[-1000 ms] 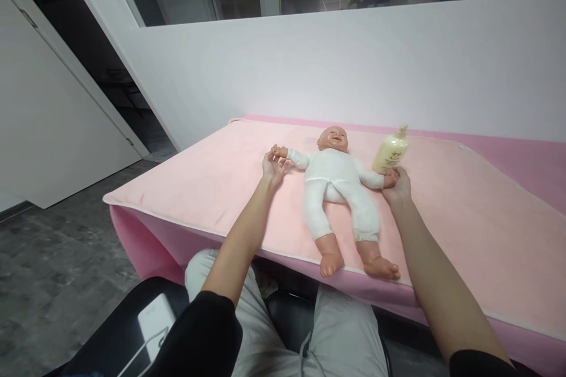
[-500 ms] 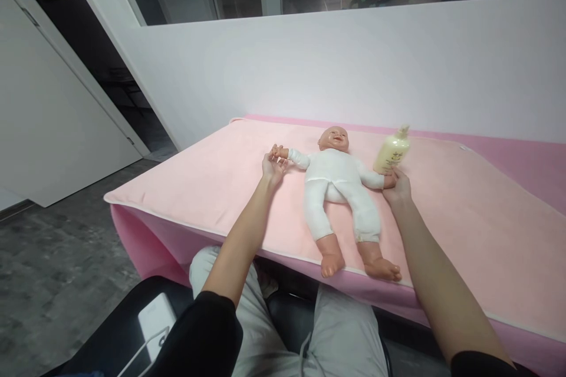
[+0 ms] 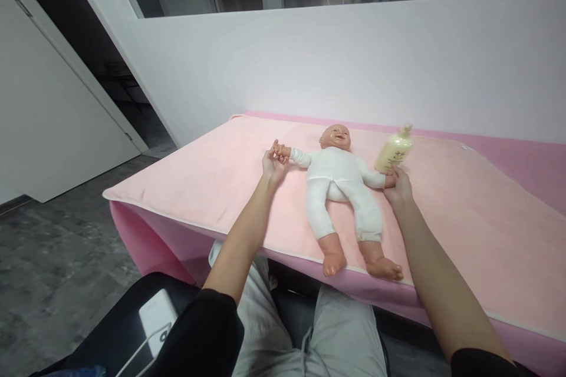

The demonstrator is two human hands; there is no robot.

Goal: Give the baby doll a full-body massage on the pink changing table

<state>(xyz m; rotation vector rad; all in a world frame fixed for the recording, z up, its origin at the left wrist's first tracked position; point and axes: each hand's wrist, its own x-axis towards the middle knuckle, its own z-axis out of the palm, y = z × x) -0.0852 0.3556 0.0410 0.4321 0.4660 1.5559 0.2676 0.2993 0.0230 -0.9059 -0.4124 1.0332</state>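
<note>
"Pink blanket [image 3: 198, 179], white wall [image 3: 309, 65] behind. What's at L?"

"Dark doorway [image 3: 117, 85], contents hard to see. Then L hand [image 3: 274, 169], holding one hand of doll [image 3: 332, 164]; exact finger wrap unclear."

"Doll posn?"

"Btwn person's hands, on its back, head twd blanket's far edge, feet at near edge."

"R side?"

"Bottle [image 3: 393, 151], print illegible, then R hand [image 3: 400, 187], gripping doll's other hand, some fingers hidden."

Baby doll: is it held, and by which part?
The baby doll is held by its hands, one in the person's left hand, one in the right hand.
</note>
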